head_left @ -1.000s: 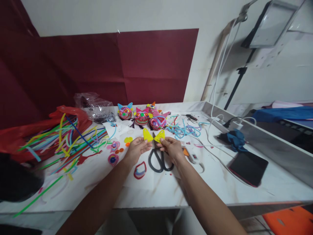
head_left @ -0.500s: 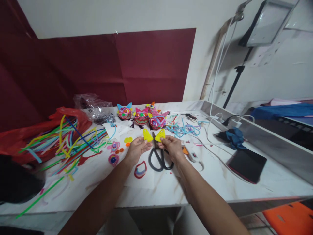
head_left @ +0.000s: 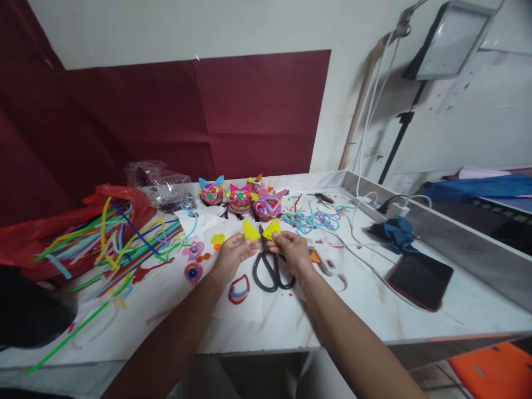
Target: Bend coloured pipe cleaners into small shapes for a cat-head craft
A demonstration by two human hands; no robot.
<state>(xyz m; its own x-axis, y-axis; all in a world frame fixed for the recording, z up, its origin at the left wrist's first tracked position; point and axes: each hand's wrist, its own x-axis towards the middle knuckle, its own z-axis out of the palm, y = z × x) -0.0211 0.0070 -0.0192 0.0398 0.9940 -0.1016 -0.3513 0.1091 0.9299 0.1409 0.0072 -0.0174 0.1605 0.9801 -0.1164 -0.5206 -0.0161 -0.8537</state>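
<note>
Two yellow triangular pieces are held up side by side over the table, points upward. My left hand (head_left: 233,254) pinches the left yellow triangle (head_left: 251,230) by its lower edge. Its twin, the right yellow triangle (head_left: 272,229), sits between the thumb and fingers of my right hand (head_left: 293,250). Black-handled scissors (head_left: 266,272) lie on the table beneath and between the hands, partly hidden by the right one. Near my left wrist lies a red-edged loop piece (head_left: 239,289). Round pink pieces with coloured centres (head_left: 193,272) and flat yellow discs (head_left: 218,238) lie farther left.
Several colourful animal-head figures (head_left: 241,199) stand at the back. Bundled pipe cleaners (head_left: 124,233) spill from a red bag (head_left: 137,200) on the left. Blue strands (head_left: 310,220), a glue gun (head_left: 331,266), cables and a dark phone or tablet (head_left: 421,281) lie right.
The view has shifted very slightly. Both hands keep the yellow triangles in nearly the same place.
</note>
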